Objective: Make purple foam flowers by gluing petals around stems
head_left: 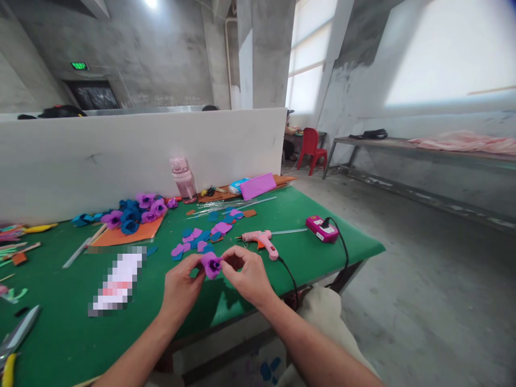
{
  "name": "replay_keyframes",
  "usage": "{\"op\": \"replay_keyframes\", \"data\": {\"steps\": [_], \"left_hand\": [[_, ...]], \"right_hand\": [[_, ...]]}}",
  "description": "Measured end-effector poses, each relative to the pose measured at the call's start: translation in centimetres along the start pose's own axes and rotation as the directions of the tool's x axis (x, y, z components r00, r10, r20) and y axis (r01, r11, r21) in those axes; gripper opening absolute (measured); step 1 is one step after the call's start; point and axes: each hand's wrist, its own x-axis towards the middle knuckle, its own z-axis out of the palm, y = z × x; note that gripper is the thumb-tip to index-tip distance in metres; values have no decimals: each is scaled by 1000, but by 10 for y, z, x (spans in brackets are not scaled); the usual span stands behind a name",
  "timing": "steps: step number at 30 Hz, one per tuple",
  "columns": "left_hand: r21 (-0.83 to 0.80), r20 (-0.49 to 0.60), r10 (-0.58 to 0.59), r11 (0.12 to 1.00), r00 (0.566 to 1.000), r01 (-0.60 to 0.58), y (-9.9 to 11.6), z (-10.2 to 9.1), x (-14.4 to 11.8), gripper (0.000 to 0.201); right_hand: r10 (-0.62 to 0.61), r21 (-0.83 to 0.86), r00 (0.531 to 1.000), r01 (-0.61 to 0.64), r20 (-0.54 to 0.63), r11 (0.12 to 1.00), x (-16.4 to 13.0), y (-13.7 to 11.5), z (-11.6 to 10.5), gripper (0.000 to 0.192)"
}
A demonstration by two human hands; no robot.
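Observation:
Both hands hold one small purple foam flower just above the green table. My left hand pinches its left side and my right hand pinches its right side. Loose purple and blue foam petals lie right behind the hands. A pink glue gun rests on the table just beyond my right hand, its black cord running to a pink power strip.
Finished purple and blue flowers sit on an orange sheet at the back left. A pink bottle stands by the white partition. Scissors lie at the left edge. A red chair stands beyond.

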Motion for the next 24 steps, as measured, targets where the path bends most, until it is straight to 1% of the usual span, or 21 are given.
{"op": "replay_keyframes", "data": {"steps": [6, 12, 15, 20, 24], "left_hand": [[62, -16, 14, 998, 1000, -13, 1, 0, -1, 12], [30, 0, -29, 999, 1000, 29, 1, 0, -1, 13], [23, -4, -38, 999, 999, 38, 2, 0, -1, 13], [5, -15, -16, 1000, 1000, 16, 0, 0, -1, 13], [-29, -2, 7, 1000, 1000, -7, -4, 0, -2, 12]], "right_hand": [[27, 25, 999, -27, 17, 999, 0, 1, -1, 8], [44, 51, 999, -45, 5, 998, 1, 5, -2, 9], [66, 86, 997, -68, 33, 994, 2, 8, -1, 10], [71, 140, 995, -80, 63, 987, 3, 11, 0, 11], [94, 247, 987, -124, 130, 961, 4, 11, -2, 9]]}}
